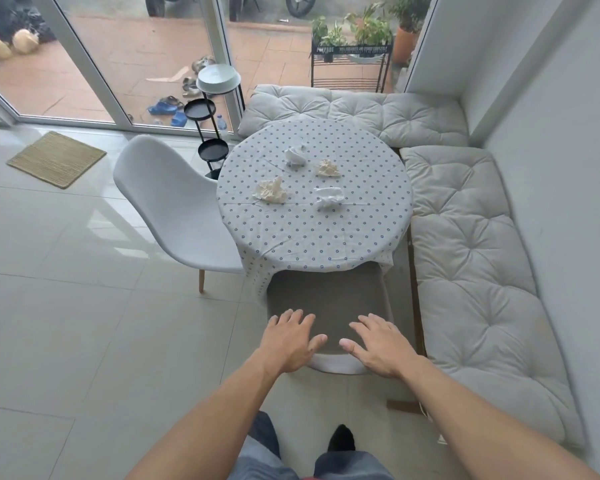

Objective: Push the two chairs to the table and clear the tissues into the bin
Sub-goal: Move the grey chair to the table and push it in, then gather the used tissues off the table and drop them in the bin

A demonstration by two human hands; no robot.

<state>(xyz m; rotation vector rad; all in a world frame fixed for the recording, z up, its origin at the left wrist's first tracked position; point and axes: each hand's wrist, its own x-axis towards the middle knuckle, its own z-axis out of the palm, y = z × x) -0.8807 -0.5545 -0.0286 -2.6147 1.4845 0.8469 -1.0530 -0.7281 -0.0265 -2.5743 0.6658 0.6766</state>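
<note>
A round table (312, 237) with a dotted cloth holds several crumpled tissues: a white one (295, 155), a beige one (328, 168), a larger beige one (270, 191) and a white one (329, 197). The near chair (326, 299) is tucked under the table's front edge, its grey seat partly under the cloth. My left hand (291, 339) and my right hand (378, 346) lie flat with fingers spread over the top of its backrest. A second white chair (173, 206) stands at the table's left, its seat against the cloth. No bin is in view.
Cushioned benches run behind (354, 109) and to the right (471, 271) of the table. A black tiered stand (211, 147) stands by the glass doors. A straw mat (56, 159) lies on the tiled floor at left.
</note>
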